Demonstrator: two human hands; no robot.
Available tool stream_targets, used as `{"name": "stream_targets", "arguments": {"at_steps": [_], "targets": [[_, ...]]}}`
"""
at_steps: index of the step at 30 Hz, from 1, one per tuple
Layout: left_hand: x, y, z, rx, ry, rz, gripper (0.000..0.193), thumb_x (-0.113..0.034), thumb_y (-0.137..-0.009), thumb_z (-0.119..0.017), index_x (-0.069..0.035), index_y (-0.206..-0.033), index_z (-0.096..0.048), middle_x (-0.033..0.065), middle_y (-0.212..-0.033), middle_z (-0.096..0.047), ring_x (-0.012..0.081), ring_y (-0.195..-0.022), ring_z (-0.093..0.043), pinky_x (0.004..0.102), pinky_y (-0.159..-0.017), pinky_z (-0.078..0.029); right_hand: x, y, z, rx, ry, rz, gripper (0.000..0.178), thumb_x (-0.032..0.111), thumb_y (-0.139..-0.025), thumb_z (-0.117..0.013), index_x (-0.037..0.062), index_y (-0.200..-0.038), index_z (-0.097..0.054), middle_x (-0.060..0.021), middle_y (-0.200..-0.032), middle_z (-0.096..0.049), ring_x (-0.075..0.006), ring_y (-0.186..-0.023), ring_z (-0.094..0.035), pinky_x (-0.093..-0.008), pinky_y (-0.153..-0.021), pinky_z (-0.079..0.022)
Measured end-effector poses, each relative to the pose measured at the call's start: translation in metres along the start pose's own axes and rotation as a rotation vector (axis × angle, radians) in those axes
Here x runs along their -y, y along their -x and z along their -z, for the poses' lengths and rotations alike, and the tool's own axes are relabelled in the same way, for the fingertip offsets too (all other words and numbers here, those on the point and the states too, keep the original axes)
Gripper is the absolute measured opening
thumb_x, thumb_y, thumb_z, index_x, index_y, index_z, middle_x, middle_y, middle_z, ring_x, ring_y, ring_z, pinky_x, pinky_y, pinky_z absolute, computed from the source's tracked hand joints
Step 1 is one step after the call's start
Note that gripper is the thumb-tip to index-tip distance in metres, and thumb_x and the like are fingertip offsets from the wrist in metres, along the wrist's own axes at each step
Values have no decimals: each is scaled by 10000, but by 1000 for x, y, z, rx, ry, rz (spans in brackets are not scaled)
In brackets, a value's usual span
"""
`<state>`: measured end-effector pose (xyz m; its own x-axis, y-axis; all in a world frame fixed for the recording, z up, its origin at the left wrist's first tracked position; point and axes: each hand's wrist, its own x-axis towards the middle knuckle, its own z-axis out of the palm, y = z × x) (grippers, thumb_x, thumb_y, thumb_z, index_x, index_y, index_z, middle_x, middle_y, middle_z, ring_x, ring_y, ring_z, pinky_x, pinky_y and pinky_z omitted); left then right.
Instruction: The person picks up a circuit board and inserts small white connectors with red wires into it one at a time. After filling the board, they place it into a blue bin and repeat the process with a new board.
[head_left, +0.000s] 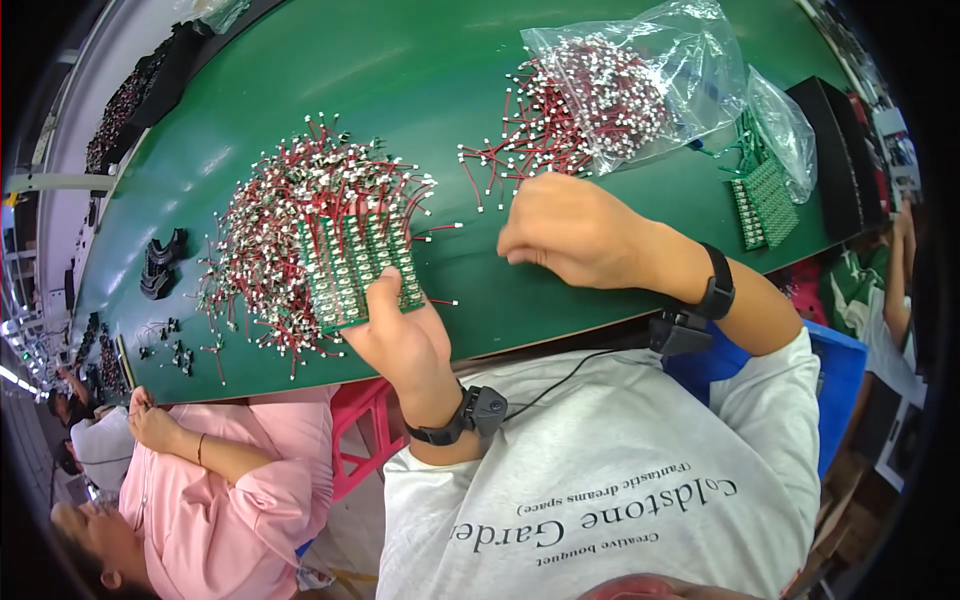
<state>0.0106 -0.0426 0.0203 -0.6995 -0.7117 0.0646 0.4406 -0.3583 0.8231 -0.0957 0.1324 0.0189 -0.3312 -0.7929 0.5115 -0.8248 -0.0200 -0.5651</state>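
My left hand (405,340) grips a green circuit board panel (350,285) by its near right edge, thumb on top. The panel carries rows of small white parts, and red wires stand along its far side. It is held at the edge of a large heap of small boards with red wires and white connectors (265,200), which overlaps it from my view. To the right, my right hand (570,230) hovers over the table with its fingers curled together. Whatever those fingers may hold is hidden. Just beyond them lie loose red wires with white connectors (545,145).
A clear plastic bag (700,50) covers part of the wire pile on the green table (430,70). More board panels (770,200) lie at the right by a black box (825,150). Black parts (160,265) sit at the left. A person in pink (230,490) sits close by.
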Motion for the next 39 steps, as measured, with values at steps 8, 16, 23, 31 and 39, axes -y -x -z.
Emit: {"name": "stream_targets", "arguments": {"at_steps": [8,16,23,31,39], "targets": [[6,2,-6,3,59,100,541,146,-784,-456,52,-1317,-457,156,-1208,-582,226,-1083,-598,378,-946,-495,23,-49,2,-177,-182,-41,203,-29,-802,-686,42,-992,-676,-99,-844,-667,-263,-743,-665,-336,-639,-531],[9,17,-14,125,-77,66,515,105,-756,-464,73,-1270,-478,156,-1196,-578,242,-1100,-583,361,-950,-472,15,-43,-13,-205,-100,-109,118,32,-796,-699,26,-903,-651,-96,-787,-632,-277,-684,-641,-346,-592,-521],[11,21,-22,140,-38,86,486,159,-704,-492,72,-1180,-537,108,-1087,-611,174,-967,-613,291,-858,-484,9,-33,-20,-230,-121,-136,106,37,-790,-687,25,-888,-647,-104,-799,-607,-288,-689,-630,-369,-587,-511],[15,23,-23,173,-73,95,498,132,-713,-474,80,-1206,-521,127,-1106,-608,197,-994,-610,304,-879,-484,8,-29,-20,-234,-87,-151,91,43,-773,-675,31,-855,-639,-108,-770,-589,-300,-687,-614,-394,-588,-497],[20,22,-13,206,-51,86,454,161,-728,-484,75,-1170,-534,106,-1076,-609,170,-963,-608,292,-860,-487,7,-28,-25,-232,-43,-154,86,46,-765,-672,28,-822,-611,-105,-753,-579,-293,-677,-607,-395,-580,-495]]}}
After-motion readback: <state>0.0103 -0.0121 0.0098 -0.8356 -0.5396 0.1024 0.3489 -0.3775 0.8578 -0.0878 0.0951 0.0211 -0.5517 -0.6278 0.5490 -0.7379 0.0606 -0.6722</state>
